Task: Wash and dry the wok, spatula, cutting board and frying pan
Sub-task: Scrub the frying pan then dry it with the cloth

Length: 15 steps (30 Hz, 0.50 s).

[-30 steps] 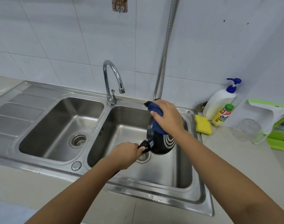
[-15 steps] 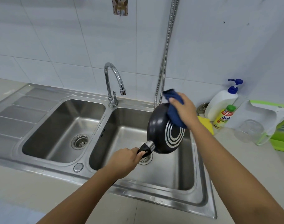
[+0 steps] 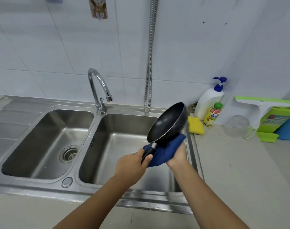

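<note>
Left hand [image 3: 132, 164]: grips frying pan [image 3: 167, 123] handle.
Right hand [image 3: 178, 156]: beneath blue cloth [image 3: 165, 151], fingers hidden.
Pan rim: above right basin [image 3: 121, 146] edge, near sponge [image 3: 195, 126].

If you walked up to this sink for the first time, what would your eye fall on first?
The black frying pan, tilted above the right sink basin, stands out: the left hand grips its handle while the right hand holds a blue cloth against its underside. Next come the chrome faucet between the two basins and the yellow sponge on the counter to the right.
</note>
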Tool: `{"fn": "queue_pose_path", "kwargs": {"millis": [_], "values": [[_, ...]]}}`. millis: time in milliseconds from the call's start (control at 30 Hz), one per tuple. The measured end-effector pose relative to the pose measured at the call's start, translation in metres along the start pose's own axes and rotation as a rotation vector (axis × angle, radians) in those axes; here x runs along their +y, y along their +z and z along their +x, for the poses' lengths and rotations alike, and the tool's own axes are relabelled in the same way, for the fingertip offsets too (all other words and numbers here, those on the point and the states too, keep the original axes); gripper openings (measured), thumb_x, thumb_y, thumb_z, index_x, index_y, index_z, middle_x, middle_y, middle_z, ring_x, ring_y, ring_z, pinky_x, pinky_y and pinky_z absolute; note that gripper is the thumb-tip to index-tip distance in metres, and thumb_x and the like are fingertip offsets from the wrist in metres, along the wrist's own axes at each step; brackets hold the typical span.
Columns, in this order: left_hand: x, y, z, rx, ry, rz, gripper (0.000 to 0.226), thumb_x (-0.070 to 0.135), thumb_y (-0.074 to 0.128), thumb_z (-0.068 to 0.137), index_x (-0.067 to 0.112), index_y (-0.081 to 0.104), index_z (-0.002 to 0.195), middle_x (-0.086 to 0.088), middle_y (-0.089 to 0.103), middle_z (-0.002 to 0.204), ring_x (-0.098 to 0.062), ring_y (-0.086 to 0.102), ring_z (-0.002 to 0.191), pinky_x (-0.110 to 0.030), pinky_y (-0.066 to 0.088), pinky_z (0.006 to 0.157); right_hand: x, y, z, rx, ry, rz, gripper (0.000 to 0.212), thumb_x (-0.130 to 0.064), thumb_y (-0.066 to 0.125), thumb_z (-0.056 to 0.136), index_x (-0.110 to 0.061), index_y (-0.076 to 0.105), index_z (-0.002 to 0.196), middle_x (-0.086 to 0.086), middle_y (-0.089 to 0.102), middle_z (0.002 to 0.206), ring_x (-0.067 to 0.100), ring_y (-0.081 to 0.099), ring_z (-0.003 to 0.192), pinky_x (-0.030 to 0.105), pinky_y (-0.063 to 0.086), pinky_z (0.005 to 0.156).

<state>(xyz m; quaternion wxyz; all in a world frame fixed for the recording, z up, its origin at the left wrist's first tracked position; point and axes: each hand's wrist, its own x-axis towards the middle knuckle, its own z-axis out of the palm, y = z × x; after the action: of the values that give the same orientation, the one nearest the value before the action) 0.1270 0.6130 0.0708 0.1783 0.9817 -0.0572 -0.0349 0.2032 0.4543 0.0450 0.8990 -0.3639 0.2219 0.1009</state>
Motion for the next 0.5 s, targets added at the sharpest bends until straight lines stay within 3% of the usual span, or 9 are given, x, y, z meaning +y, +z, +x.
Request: {"fn": "queue_pose_path", "kwargs": {"millis": [100, 167, 233, 300, 367, 433, 500], "values": [[-0.003, 0.001, 0.003, 0.062, -0.033, 0.037, 0.037, 0.058, 0.031, 0.098, 0.023, 0.036, 0.088, 0.006, 0.052, 0.069, -0.023, 0.053, 0.064, -0.032, 0.032, 0.053, -0.023, 0.001, -0.001, 0.116, -0.252, -0.050, 0.049, -0.054, 0.057, 0.084, -0.020, 0.062, 0.118, 0.004, 0.069, 0.116, 0.024, 0.063, 0.111, 0.038, 0.046, 0.099], [-0.008, -0.001, 0.002, 0.100, -0.012, 0.124, 0.038, 0.059, 0.035, 0.097, 0.023, 0.036, 0.086, 0.006, 0.050, 0.067, -0.023, 0.050, 0.061, -0.031, 0.024, 0.047, -0.050, -0.001, 0.002, 0.207, -0.387, -0.091, 0.066, -0.062, 0.063, 0.071, -0.021, 0.060, 0.123, 0.001, 0.070, 0.116, 0.019, 0.065, 0.110, 0.041, 0.046, 0.103], [-0.017, -0.006, -0.002, 0.165, 0.063, 0.196, 0.040, 0.058, 0.054, 0.091, 0.022, 0.041, 0.079, 0.003, 0.055, 0.062, -0.024, 0.054, 0.055, -0.026, 0.012, 0.042, -0.073, -0.008, 0.008, 0.219, -0.408, -0.095, 0.062, -0.063, 0.064, 0.071, -0.023, 0.061, 0.119, 0.000, 0.069, 0.110, 0.017, 0.065, 0.108, 0.043, 0.046, 0.104], [-0.029, -0.010, -0.006, 0.239, 0.155, 0.261, 0.046, 0.051, 0.079, 0.071, 0.019, 0.047, 0.067, 0.003, 0.052, 0.050, -0.022, 0.051, 0.040, -0.022, 0.007, 0.039, -0.083, -0.013, 0.004, 0.148, -0.346, -0.040, 0.053, -0.059, 0.060, 0.081, -0.023, 0.061, 0.120, 0.001, 0.068, 0.108, 0.020, 0.065, 0.107, 0.041, 0.050, 0.098], [-0.032, -0.018, -0.008, 0.260, 0.136, 0.241, 0.048, 0.049, 0.085, 0.063, 0.017, 0.050, 0.065, 0.005, 0.049, 0.048, -0.021, 0.050, 0.038, -0.021, 0.018, 0.040, -0.078, -0.015, -0.004, 0.018, -0.268, -0.010, 0.049, -0.054, 0.056, 0.088, -0.020, 0.061, 0.122, 0.002, 0.068, 0.114, 0.024, 0.065, 0.107, 0.040, 0.053, 0.091], [-0.024, -0.023, -0.003, 0.181, -0.045, 0.058, 0.045, 0.054, 0.074, 0.075, 0.017, 0.048, 0.076, 0.005, 0.054, 0.060, -0.021, 0.058, 0.055, -0.027, 0.033, 0.047, -0.062, -0.014, -0.010, -0.117, -0.196, 0.044, 0.050, -0.049, 0.050, 0.090, -0.017, 0.060, 0.127, 0.004, 0.066, 0.124, 0.024, 0.063, 0.113, 0.041, 0.050, 0.099], [-0.017, -0.019, 0.007, -0.058, -0.245, -0.246, 0.041, 0.054, 0.063, 0.084, 0.017, 0.045, 0.083, 0.001, 0.061, 0.073, -0.019, 0.063, 0.061, -0.030, 0.046, 0.054, -0.040, -0.009, -0.014, -0.186, -0.143, 0.089, 0.048, -0.045, 0.049, 0.089, -0.016, 0.058, 0.127, 0.002, 0.064, 0.126, 0.022, 0.060, 0.115, 0.038, 0.047, 0.103]]}}
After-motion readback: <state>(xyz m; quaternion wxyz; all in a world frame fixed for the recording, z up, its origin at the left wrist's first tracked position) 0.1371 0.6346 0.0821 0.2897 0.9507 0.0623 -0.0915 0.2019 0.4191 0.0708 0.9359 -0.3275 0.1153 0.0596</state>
